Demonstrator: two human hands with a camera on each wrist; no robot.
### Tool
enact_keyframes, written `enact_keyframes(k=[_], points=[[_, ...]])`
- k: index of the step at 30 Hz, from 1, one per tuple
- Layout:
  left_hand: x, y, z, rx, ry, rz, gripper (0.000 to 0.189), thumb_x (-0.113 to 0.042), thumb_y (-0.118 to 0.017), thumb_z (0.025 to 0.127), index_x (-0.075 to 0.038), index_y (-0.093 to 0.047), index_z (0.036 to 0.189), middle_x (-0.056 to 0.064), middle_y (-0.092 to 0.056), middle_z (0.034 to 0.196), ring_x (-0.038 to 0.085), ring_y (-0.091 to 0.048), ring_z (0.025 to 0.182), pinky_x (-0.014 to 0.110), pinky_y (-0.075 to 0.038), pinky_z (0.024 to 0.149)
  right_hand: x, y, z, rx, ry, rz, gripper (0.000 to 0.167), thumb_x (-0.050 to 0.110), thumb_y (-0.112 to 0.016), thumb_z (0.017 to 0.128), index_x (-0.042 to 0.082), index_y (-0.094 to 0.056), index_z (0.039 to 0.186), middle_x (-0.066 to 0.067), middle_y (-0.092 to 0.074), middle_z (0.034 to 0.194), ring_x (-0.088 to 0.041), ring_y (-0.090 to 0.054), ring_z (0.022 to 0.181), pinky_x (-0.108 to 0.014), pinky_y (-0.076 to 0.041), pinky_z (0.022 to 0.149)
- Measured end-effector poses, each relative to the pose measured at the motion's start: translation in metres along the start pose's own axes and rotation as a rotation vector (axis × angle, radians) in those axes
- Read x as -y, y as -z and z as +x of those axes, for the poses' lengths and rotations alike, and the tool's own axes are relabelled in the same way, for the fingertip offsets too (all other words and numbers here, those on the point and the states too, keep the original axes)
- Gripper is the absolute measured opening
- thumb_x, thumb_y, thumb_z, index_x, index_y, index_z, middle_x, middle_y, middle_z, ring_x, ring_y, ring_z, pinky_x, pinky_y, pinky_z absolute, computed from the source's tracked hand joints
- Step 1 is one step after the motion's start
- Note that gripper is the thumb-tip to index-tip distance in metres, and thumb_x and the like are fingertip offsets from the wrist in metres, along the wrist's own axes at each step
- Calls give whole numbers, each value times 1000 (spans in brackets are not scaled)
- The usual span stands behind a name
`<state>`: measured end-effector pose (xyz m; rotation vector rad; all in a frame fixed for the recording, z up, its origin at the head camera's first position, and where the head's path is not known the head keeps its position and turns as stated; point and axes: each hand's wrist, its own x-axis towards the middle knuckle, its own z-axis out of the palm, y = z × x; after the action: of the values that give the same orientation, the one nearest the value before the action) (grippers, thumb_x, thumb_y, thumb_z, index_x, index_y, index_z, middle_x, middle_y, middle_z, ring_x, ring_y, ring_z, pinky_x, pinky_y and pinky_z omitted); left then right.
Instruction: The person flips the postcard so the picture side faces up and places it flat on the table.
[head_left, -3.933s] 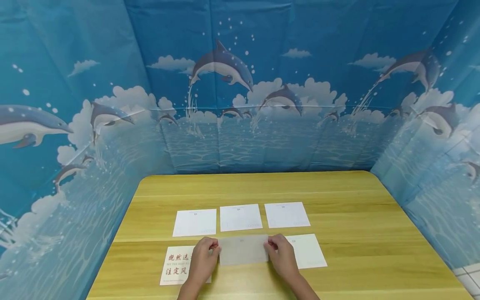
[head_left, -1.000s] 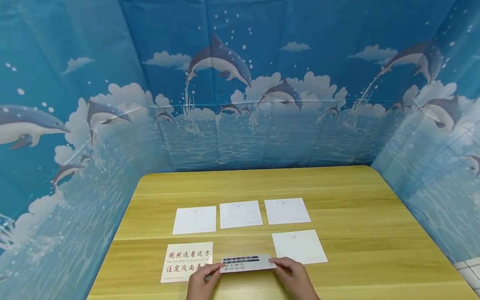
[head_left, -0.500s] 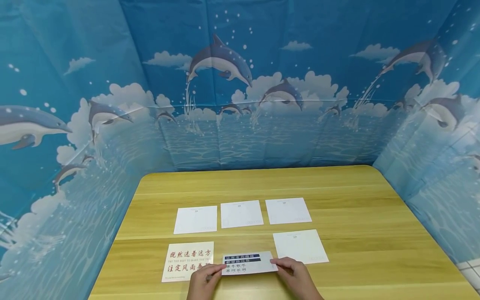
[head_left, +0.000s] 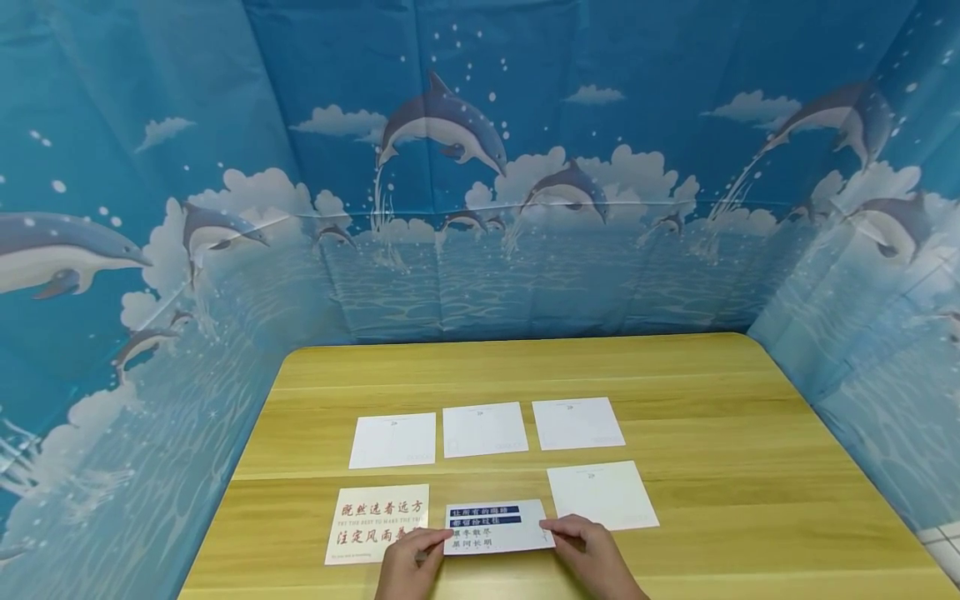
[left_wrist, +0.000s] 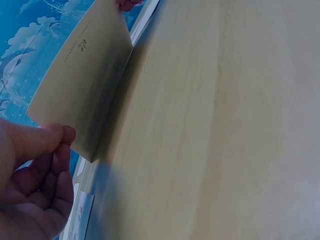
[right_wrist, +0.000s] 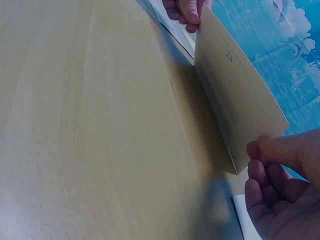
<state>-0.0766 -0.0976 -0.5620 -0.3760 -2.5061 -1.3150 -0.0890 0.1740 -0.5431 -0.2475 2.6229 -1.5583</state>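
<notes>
A white postcard (head_left: 498,533) with dark blue bands and Chinese lettering is held up between both hands, tilted, at the near middle of the table. My left hand (head_left: 410,562) pinches its left edge between thumb and fingers. The right hand (head_left: 592,554) pinches the opposite edge. Both wrist views show the card's plain back (left_wrist: 85,75), with a small printed emblem, standing above the wood. Beside my left hand lies a cream postcard (head_left: 367,521) with red Chinese lettering, its corner hidden by that hand. Another card (head_left: 603,496), blank side up, lies just beyond the right hand.
Three white postcards lie in a row farther back: a left one (head_left: 392,442), a middle one (head_left: 485,431) and a right one (head_left: 578,423). Around the wooden table (head_left: 750,467) hangs a blue dolphin-print curtain (head_left: 480,283).
Earlier the held card showed its plain, emblem side to the head camera; now the lettered side faces it. In the last second the card has tilted further toward the head view.
</notes>
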Motion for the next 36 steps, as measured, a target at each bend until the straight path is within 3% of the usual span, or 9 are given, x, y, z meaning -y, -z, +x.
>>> enact_keyframes(k=[4, 9, 11, 14, 17, 19, 24, 30, 36], points=[[0, -1, 0, 5, 19, 8, 19, 4, -70, 73, -7, -73, 88, -4, -68, 85, 11, -63, 77, 42, -49, 76, 0, 0, 1, 8, -1, -17, 20, -4, -64, 81, 7, -72, 96, -3, -66, 96, -10, -58, 90, -22, -49, 75], [1, -1, 1, -5, 33, -2, 21, 5, -70, 73, -8, -73, 89, -5, -68, 86, 10, -63, 80, 63, -35, 85, 1, 0, 1, -10, 78, -30, 18, -3, -65, 81, 5, -72, 95, -3, -66, 93, -8, -58, 86, -23, -50, 73], [2, -2, 1, -7, 22, -3, 23, 7, -69, 73, -8, -73, 89, -4, -68, 85, 10, -63, 79, 60, -39, 84, 1, -1, 1, -24, 122, -37, 17, -4, -65, 81, 4, -72, 94, -2, -66, 91, -7, -58, 85, -23, -49, 73], [5, -3, 1, -13, -14, 3, 24, 9, -68, 72, -7, -73, 90, -3, -67, 84, 8, -62, 76, 42, -48, 76, 0, -1, 1, -37, 169, -53, 16, -4, -64, 81, 4, -72, 93, -1, -66, 89, -7, -58, 84, -23, -49, 73], [8, -5, 1, -22, -52, -9, 25, 12, -67, 72, -4, -72, 90, -1, -67, 84, 9, -61, 75, 28, -49, 66, -2, -1, 2, -35, 163, -48, 17, -5, -62, 82, 4, -72, 93, -1, -66, 88, -8, -57, 84, -24, -49, 74], [9, -6, 1, -33, -65, -15, 25, 13, -66, 71, -4, -72, 89, 1, -67, 83, 10, -61, 75, 24, -48, 65, -2, -1, 3, -23, 135, -35, 18, -5, -60, 84, 4, -72, 94, -1, -65, 88, -7, -56, 83, -24, -48, 73], [9, -8, 2, -47, -51, -20, 24, 13, -65, 72, -3, -71, 89, 1, -67, 83, 12, -61, 77, 26, -49, 67, -1, -2, 4, -23, 85, -11, 22, -6, -56, 85, 5, -72, 95, 1, -65, 87, -7, -54, 80, -24, -46, 71], [3, -5, 3, -2, -1, -20, 19, 11, -64, 76, -1, -71, 89, 3, -66, 83, 13, -61, 76, 28, -50, 66, 2, -5, 3, -52, 91, -45, 19, -3, -58, 84, 7, -72, 92, 3, -64, 85, -6, -53, 78, -24, -46, 72], [-4, -5, 8, 32, 58, 75, 22, 8, -61, 75, -4, -72, 90, 0, -66, 82, 14, -60, 76, 31, -49, 69, 1, -8, 6, -80, 87, -66, 12, 5, -64, 84, 6, -72, 93, 4, -64, 86, -6, -54, 79, -25, -48, 72]])
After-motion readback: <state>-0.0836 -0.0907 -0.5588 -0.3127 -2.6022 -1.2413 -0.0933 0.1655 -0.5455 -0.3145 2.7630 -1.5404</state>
